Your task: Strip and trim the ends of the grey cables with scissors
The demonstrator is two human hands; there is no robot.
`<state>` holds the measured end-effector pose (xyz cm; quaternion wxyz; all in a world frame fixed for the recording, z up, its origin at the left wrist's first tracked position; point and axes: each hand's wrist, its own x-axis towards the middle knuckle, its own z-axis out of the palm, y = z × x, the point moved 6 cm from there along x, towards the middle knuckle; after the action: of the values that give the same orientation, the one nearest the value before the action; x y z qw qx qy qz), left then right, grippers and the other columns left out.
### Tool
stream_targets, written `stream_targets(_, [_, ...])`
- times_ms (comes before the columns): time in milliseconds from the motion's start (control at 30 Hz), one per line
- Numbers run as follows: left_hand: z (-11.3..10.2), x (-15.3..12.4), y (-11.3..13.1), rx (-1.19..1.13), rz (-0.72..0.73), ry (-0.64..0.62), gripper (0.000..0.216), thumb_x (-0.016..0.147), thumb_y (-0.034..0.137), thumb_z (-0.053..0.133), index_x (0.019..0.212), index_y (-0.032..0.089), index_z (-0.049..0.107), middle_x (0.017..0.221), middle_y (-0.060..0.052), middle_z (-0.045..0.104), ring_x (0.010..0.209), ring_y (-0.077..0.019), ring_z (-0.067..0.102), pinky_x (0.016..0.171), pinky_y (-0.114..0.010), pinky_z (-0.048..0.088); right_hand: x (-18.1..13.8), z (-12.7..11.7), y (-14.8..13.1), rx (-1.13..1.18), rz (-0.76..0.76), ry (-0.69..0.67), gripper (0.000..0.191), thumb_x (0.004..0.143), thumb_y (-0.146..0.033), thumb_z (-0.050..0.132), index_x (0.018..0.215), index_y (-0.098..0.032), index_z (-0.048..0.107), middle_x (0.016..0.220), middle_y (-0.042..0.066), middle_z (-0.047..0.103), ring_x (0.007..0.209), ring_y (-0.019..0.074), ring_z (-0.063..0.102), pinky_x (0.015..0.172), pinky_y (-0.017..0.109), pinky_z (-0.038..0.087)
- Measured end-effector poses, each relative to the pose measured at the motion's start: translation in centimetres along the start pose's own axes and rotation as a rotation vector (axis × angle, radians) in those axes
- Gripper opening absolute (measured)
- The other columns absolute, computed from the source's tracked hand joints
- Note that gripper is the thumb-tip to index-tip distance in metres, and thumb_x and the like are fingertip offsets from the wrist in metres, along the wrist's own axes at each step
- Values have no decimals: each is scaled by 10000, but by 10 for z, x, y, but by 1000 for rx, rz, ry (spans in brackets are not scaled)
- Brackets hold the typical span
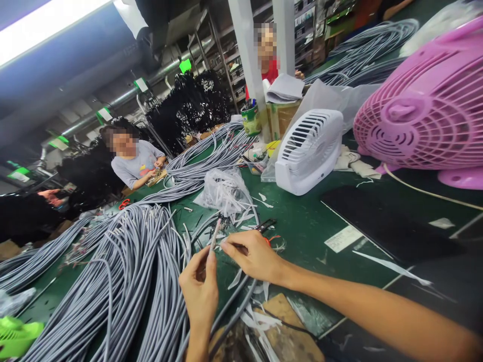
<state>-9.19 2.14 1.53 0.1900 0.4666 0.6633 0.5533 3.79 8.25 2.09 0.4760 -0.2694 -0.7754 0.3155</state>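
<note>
Between thumb and fingers, my left hand (199, 284) grips a cable end (216, 234), which points up and shows a pale, pinkish tip. My right hand (256, 255) is closed in a pinch just right of that end; what lies between its fingertips is too small to make out. Behind the right hand's knuckles is a dark tool (266, 225), perhaps cutters, with an orange bit beside it; whether the hand touches it I cannot tell. Grey cable bundles (132, 266) lie left of my hands. White strips and dark scraps are scattered just beyond my fingers.
A plastic bag (224, 188) of white strips lies ahead. To the right stand a white fan (311, 151) and a pink fan (418, 110), near a black mat (385, 221). A co-worker (136, 161) sits across the green table (298, 218); another person (269, 70) is farther back.
</note>
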Motion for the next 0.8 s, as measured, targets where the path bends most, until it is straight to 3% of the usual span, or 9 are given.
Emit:
stream_targets(233, [9, -1, 3, 25, 50, -97, 259, 719, 355, 604, 809, 137, 712, 738, -69, 696, 664, -189, 635, 602, -262, 507, -1, 2, -1, -10, -23, -24, 366, 864, -260, 411, 513, -161, 416, 476, -47, 352, 442, 66, 325, 460, 206, 240])
stream_targets(400, [7, -1, 4, 59, 41, -93, 288, 714, 392, 598, 754, 133, 717, 639, -40, 663, 602, -173, 602, 560, -241, 479, -1, -3, 2, 119, 63, 39, 291, 841, -310, 458, 624, -143, 557, 484, -43, 406, 438, 68, 333, 438, 197, 254])
stream_targets(533, [9, -2, 6, 92, 45, -136, 316, 723, 409, 578, 635, 125, 685, 486, 6, 523, 455, -106, 452, 432, -201, 369, 1, -7, 11, 236, 188, 103, 210, 763, -353, 565, 766, -144, 575, 456, -80, 335, 413, 67, 294, 411, 195, 253])
stream_targets(667, [16, -2, 2, 33, -26, -249, 414, 728, 468, 554, 481, 136, 537, 439, 37, 363, 415, -66, 290, 374, -188, 231, 5, -5, 18, 386, 247, 73, 322, 812, -436, 483, 635, -167, 505, 458, -51, 419, 423, 78, 379, 437, 206, 321])
stream_targets(800, [19, -5, 0, -2, -49, -316, 466, 754, 512, 509, 467, 154, 428, 459, 46, 307, 425, -59, 236, 382, -194, 180, 8, -7, 22, 523, 287, 89, 397, 804, -516, 465, 604, -173, 489, 469, -33, 467, 428, 86, 432, 438, 212, 349])
